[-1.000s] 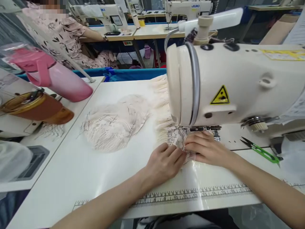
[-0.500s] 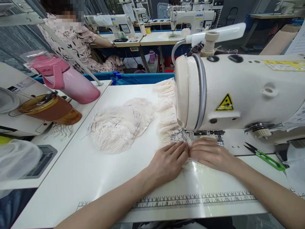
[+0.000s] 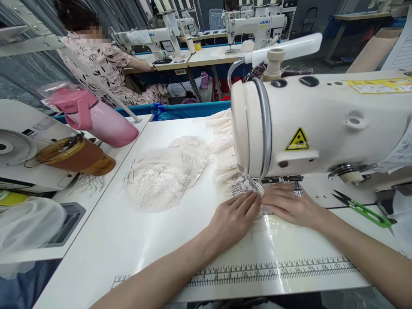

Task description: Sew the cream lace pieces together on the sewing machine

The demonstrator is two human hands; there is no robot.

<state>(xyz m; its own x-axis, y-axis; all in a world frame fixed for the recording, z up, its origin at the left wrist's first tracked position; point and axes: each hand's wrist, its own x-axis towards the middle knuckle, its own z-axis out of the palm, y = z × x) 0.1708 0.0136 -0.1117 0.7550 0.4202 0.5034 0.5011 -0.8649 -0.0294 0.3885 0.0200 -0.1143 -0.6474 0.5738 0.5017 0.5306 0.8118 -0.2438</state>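
Note:
A strip of cream fringed lace [image 3: 242, 183] runs along the left of the white sewing machine [image 3: 328, 113] and under its head. My left hand [image 3: 236, 216] lies on the lace's near end, fingers bent and pressed together on it. Close by, my right hand [image 3: 291, 205] pinches the lace beside the presser foot [image 3: 298, 189], its fingertips almost meeting those of my left. Part of the lace is hidden beneath both hands. To the left, a loose pile of lace pieces [image 3: 164, 176] lies flat on the white table [image 3: 141, 253].
Green thread snips [image 3: 367, 210] lie right of my right hand. A printed ruler scale [image 3: 244, 274] crosses the table's front. On the left stand a pink bottle [image 3: 103, 122] and an amber cup [image 3: 80, 154]. A person [image 3: 96, 64] sits beyond, near other sewing machines [image 3: 257, 30].
My two hands have shifted slightly to the right, still together at the lace. The whole view has tilted a little. The pile of lace stays where it was on the table.

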